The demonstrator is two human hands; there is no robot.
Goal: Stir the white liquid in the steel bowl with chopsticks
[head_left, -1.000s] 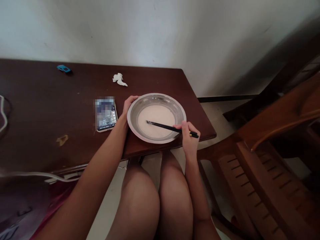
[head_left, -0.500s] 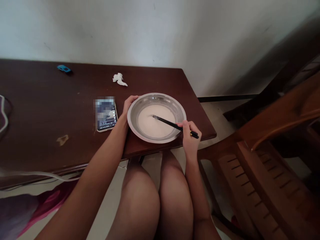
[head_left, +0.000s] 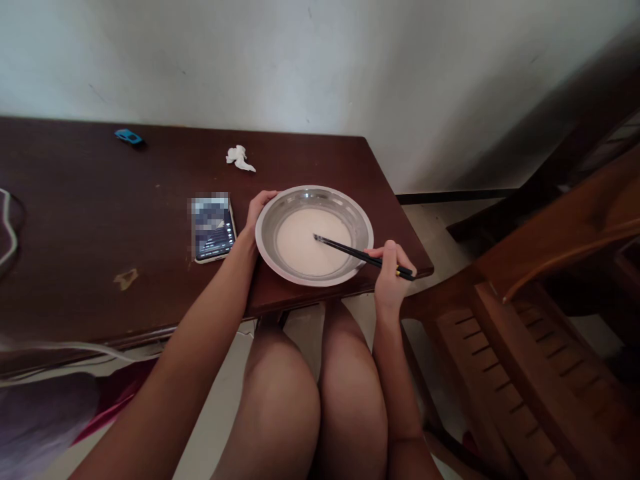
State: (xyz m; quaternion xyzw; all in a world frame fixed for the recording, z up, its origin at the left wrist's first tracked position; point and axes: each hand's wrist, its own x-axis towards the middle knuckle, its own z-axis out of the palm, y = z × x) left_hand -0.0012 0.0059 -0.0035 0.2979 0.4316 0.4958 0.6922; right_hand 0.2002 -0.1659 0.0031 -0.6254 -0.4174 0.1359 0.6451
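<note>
Metal bowl (head_left: 267,233) of pale liquid (head_left: 300,250) on the table (head_left: 300,160), chopsticks (head_left: 345,249) reaching in
Left hand (head_left: 259,205) sits against the bowl's left side, probably steadying it; fingers mostly hidden, can't tell if clamped; right hand (head_left: 393,277), beside the bowl's right rim, has its grip pinched on the chopsticks, likely so tips reach mid-bowl

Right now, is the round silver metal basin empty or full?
Partly filled: pale, milky liquid covers the bottom of the basin, its shiny sides bare above.
</note>
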